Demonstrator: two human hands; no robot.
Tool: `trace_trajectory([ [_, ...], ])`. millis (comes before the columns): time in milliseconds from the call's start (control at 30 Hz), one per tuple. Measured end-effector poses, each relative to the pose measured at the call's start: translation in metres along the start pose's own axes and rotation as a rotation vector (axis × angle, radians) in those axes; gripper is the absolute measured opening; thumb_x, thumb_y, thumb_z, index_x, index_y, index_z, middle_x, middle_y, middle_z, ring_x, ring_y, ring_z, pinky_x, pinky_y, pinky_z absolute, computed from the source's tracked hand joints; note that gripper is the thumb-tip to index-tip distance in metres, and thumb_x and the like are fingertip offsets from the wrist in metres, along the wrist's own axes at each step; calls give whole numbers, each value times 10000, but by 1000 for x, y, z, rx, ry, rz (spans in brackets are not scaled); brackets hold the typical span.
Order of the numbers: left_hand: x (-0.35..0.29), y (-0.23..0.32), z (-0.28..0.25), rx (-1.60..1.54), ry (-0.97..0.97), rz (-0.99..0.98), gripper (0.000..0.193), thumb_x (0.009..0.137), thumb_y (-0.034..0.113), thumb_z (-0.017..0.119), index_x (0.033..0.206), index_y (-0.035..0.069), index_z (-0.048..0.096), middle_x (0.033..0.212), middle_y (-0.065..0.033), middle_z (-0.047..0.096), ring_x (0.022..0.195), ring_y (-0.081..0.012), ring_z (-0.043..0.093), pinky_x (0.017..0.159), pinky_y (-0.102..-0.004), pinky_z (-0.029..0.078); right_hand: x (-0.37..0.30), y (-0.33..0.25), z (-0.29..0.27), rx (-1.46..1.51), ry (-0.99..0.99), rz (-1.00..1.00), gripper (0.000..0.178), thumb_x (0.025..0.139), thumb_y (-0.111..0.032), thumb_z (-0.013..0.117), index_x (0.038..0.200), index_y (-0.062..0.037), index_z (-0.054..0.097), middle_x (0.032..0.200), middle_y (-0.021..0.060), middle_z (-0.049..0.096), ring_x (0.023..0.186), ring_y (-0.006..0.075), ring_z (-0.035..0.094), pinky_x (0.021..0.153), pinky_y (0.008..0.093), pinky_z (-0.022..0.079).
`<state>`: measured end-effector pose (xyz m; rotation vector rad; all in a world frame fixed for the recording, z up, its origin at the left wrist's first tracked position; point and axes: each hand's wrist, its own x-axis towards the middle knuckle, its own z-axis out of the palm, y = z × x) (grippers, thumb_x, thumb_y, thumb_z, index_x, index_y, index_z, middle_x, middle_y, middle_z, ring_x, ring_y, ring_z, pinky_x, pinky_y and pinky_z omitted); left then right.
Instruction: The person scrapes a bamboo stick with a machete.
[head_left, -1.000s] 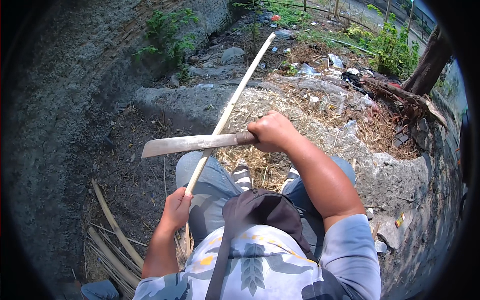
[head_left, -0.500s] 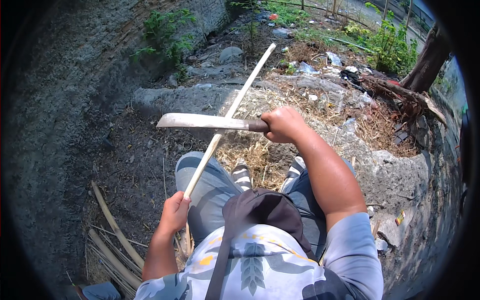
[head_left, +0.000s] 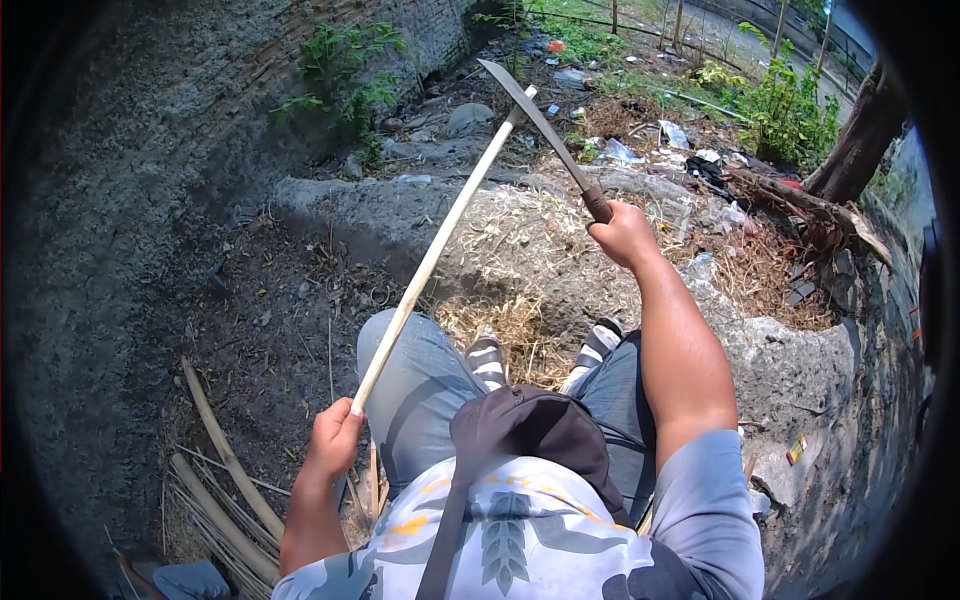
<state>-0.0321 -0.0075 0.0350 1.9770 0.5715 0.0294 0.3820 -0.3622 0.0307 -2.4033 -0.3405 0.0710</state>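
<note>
Closed around the near end of a long pale wooden stick [head_left: 432,252], my left hand [head_left: 334,438] is beside my left knee. The stick slants up and away to the right, its far end over the rough stone slab. My right hand [head_left: 625,235] grips the dark handle of a machete [head_left: 548,130]. Its long blade points away and to the left, crossing the stick close to the far end. Whether the edge touches the stick or lies just above it, I cannot tell.
Curved pale strips [head_left: 230,450] and thin sticks lie on the ground at the left. A rough wall [head_left: 130,220] rises on that side. Pale shavings cover the stone slab [head_left: 340,205]. Litter, dry straw and a tree trunk [head_left: 868,130] are at the far right.
The machete has moved from the stick's middle to near its far end, its blade swinging from crosswise to pointing away. My right arm reaches farther out; my left hand has shifted slightly nearer and left.
</note>
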Motion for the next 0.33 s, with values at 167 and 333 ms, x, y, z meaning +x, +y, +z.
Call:
trace_trajectory([
  [167,27,9,25,-166,17,6,214,1055,159,491,908,41,594,657,57,487,562,-37,409,512,-243,344,-22,-34,18,-97,-79,-272,281,751,-249,697,979,-85,700,914,199,724,905,403,694,830,492,546],
  [333,34,16,45,-327,-72,-109,177,1065,184,507,973,51,579,636,47,457,518,-42,394,472,-235,328,-40,-68,25,-456,-273,-645,252,735,-250,749,954,-145,680,910,126,739,945,293,721,980,424,507],
])
